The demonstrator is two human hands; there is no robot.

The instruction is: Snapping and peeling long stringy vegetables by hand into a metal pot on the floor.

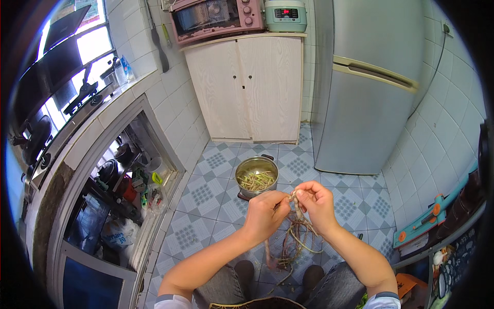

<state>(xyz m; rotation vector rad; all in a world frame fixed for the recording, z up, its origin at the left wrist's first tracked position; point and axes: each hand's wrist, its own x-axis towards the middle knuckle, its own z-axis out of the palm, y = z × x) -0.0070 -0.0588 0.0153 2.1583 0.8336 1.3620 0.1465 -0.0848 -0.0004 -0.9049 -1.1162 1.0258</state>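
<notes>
My left hand [265, 213] and my right hand [318, 205] meet in front of me, fingertips pinching a pale bean pod [296, 204] between them. A bunch of long, thin beans [295, 249], purplish and green, lies on the floor below my hands, between my feet. Part of the bunch is hidden behind my hands. Just beyond my left hand stands a steel pot [257, 161] with dark handles. Short pieces of bean [255, 181], green and brownish, cover its bottom.
A white two-door cabinet [247, 89] bears a pink toaster oven [216, 19] and a green rice cooker [286, 17]. A grey refrigerator [361, 119] stands to its right. On the left, an open compartment [127, 193] under the stove counter holds cookware and bags. Patterned tiles [200, 195] cover the floor.
</notes>
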